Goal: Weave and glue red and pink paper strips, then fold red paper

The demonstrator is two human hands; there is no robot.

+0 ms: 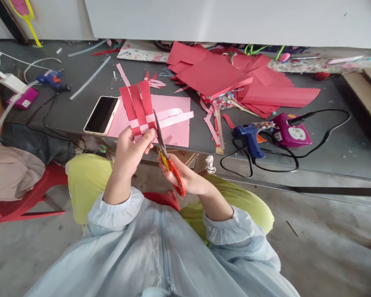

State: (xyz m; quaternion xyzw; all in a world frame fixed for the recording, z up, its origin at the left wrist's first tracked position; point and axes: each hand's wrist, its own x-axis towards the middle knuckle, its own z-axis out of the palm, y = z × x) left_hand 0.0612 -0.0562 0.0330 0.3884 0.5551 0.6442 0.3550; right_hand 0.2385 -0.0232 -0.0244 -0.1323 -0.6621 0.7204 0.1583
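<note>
My left hand point(132, 145) pinches the lower edge of a red paper piece point(138, 103) cut into strips, with pale pink strips point(170, 117) woven across it and sticking out to the right. Wrapped round the orange handles of a pair of scissors point(172, 167) is my right hand point(179, 172). The scissor blades point up and lie along the right edge of the woven paper; whether they touch it I cannot tell. Beneath the paper, a pink sheet point(181, 138) lies on the dark table point(64, 117).
A phone point(101, 115) lies left of the pink sheet. Red paper sheets point(213, 76) are piled at the back. Blue glue guns point(250, 139) with cords lie on both sides, beside a purple box point(292, 131) at right. A person on a red chair point(46, 181) sits at left.
</note>
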